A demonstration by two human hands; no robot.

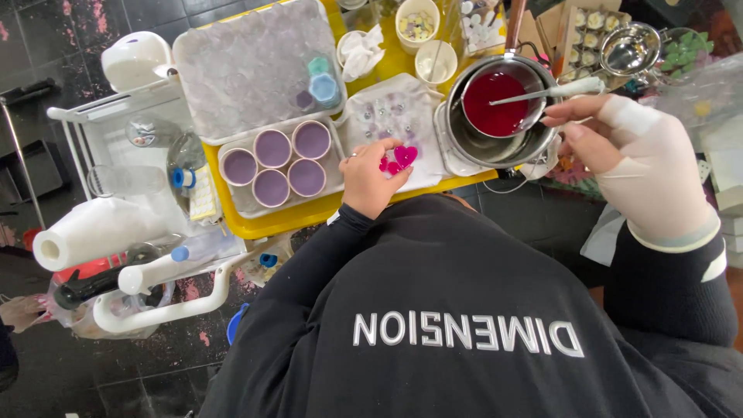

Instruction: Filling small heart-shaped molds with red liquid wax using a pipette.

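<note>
Yellow worktop carried four purple cups; left hand pinched pink hearts, gloved right hand gripped a spoon over the red pot.

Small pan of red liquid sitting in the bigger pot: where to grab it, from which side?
Probably by the long brown handle, coming from the far side of the small pan. The bowl is full of red liquid, nested in the larger pot, and the right hand with its stirrer occupies the near side.

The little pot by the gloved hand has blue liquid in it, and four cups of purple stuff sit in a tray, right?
Not quite: the head view shows the liquid in the little pot is red, not blue. The gloved right hand and the four purple cups in the tray are as you say.
</note>
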